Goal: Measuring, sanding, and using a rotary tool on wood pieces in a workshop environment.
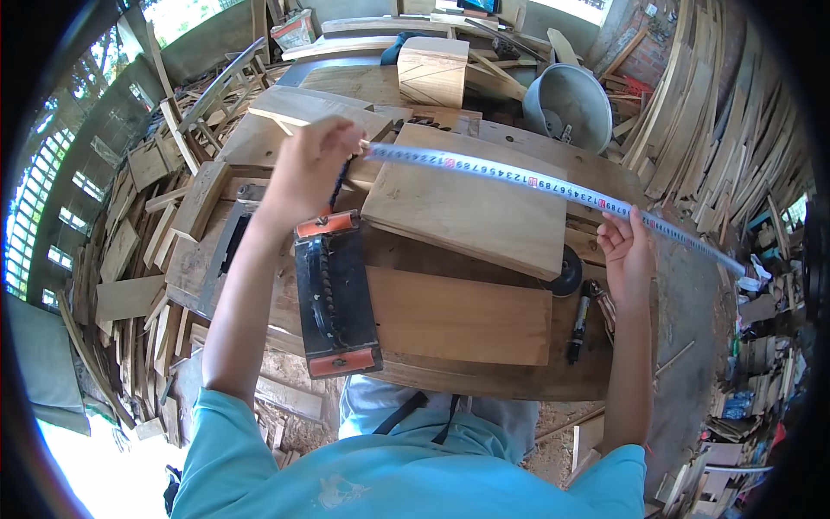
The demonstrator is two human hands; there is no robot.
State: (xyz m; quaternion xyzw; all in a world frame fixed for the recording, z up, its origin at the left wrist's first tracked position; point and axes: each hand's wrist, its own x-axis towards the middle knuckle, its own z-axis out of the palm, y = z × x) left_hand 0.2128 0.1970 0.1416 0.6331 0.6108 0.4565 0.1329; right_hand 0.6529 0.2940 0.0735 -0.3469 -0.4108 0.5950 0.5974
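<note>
A tape measure's white blade (519, 177) stretches slantwise above the workbench, dropping toward the right. My left hand (316, 164) pinches its left end with closed fingers. Farther along, my right hand (628, 251) grips the blade between thumb and fingers, and the blade runs on past it to the right. Beneath it lies a pale wooden board (467, 208), apparently on another board. A reddish-brown board (462, 316) lies nearer to me. Left of that board rests a black hand sander (337, 294) with orange end clamps. A dark marker pen (580, 324) lies below my right hand.
A grey bucket (566, 108) stands tilted at the bench's far right. A curved wooden block (432, 73) sits at the back. A black round disc (566, 275) shows under the pale board's corner. Loose scrap wood (130, 233) crowds the left; tall planks (683, 95) lean at right.
</note>
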